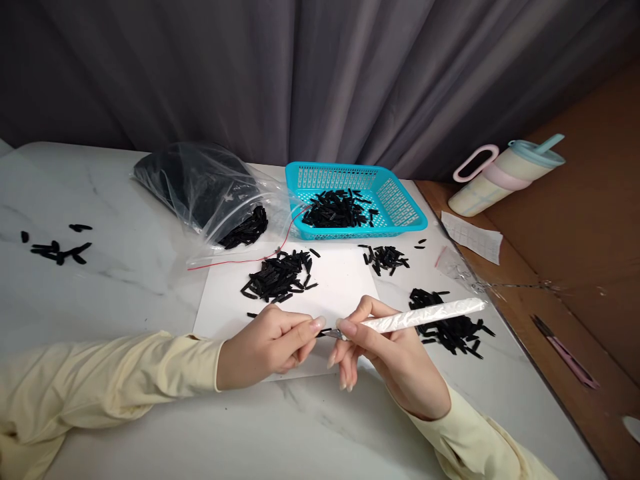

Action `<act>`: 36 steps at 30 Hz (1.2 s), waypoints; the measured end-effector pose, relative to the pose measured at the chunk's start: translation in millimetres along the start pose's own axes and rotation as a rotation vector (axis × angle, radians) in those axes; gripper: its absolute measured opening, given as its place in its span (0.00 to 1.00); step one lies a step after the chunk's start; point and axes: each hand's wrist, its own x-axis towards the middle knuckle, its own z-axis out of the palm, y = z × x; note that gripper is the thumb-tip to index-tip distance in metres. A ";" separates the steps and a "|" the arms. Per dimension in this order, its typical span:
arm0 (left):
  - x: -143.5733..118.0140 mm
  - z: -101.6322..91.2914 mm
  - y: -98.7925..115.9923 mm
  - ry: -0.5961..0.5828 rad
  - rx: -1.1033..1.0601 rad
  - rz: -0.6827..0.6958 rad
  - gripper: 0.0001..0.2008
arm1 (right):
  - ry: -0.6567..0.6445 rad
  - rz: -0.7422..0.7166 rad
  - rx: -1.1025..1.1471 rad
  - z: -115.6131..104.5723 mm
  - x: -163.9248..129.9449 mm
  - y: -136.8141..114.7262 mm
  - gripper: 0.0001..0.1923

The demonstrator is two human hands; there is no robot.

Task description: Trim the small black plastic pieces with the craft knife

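My left hand is closed, thumb and forefinger pinching a small black strip of which only the end shows. In my right hand is a craft knife, its white handle wrapped in crinkled film and slanting up to the right. The knife's metal tip points left and meets the black strip between my two hands. Both hands are over a white sheet of paper. A pile of similar black strips lies on that sheet, just beyond my left hand.
Behind the sheet are a clear zip bag full of black strips and a blue basket with more. Other strip piles lie to the right, a few strips far left. Tweezers and a tumbler are at the right.
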 end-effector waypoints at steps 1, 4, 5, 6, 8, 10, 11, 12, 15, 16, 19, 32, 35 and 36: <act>0.4 -0.2 0.1 0.001 -0.021 -0.007 0.22 | 0.003 -0.007 0.000 -0.6 -0.1 -0.5 0.14; 2.3 -1.4 0.0 -0.018 -0.119 -0.053 0.22 | 0.012 -0.037 -0.001 -2.3 -0.6 -2.8 0.13; 3.3 -2.2 -0.3 -0.035 -0.165 -0.076 0.22 | 0.017 -0.050 -0.003 -2.7 -0.9 -3.8 0.13; 4.3 -3.1 -0.6 -0.059 -0.216 -0.106 0.22 | 0.025 -0.060 -0.008 -2.9 -1.1 -5.1 0.12; 6.6 -5.3 -1.9 -0.118 -0.317 -0.177 0.22 | 0.055 -0.065 -0.026 -3.1 -1.8 -8.2 0.11; 9.0 -7.8 -3.7 -0.178 -0.409 -0.239 0.21 | 0.088 -0.054 -0.047 -3.3 -2.3 -11.9 0.10; 10.1 -8.9 -4.8 -0.204 -0.451 -0.262 0.21 | 0.100 -0.049 -0.054 -3.7 -2.4 -13.8 0.09; 11.2 -10.0 -5.7 -0.225 -0.489 -0.280 0.21 | 0.109 -0.050 -0.059 -4.5 -2.4 -15.5 0.09; 13.5 -12.6 -7.7 -0.260 -0.573 -0.323 0.21 | 0.142 -0.065 -0.075 -8.2 -1.7 -19.3 0.09; 13.9 -13.1 -7.9 -0.265 -0.591 -0.334 0.20 | 0.156 -0.072 -0.085 -9.6 -1.3 -19.9 0.09; 14.5 -14.4 -8.2 -0.280 -0.626 -0.355 0.20 | 0.190 -0.091 -0.105 -12.8 -0.3 -19.9 0.09; 19.7 -15.9 -17.5 -0.203 -0.581 -0.324 0.15 | 0.112 0.084 -0.191 -24.2 0.4 -24.9 0.06; 19.4 -14.8 -18.6 -0.148 -0.529 -0.299 0.15 | 0.110 0.076 -0.229 -30.4 1.1 -26.0 0.06; 19.1 -14.2 -19.1 -0.127 -0.509 -0.284 0.15 | 0.108 0.076 -0.246 -31.8 1.5 -26.2 0.06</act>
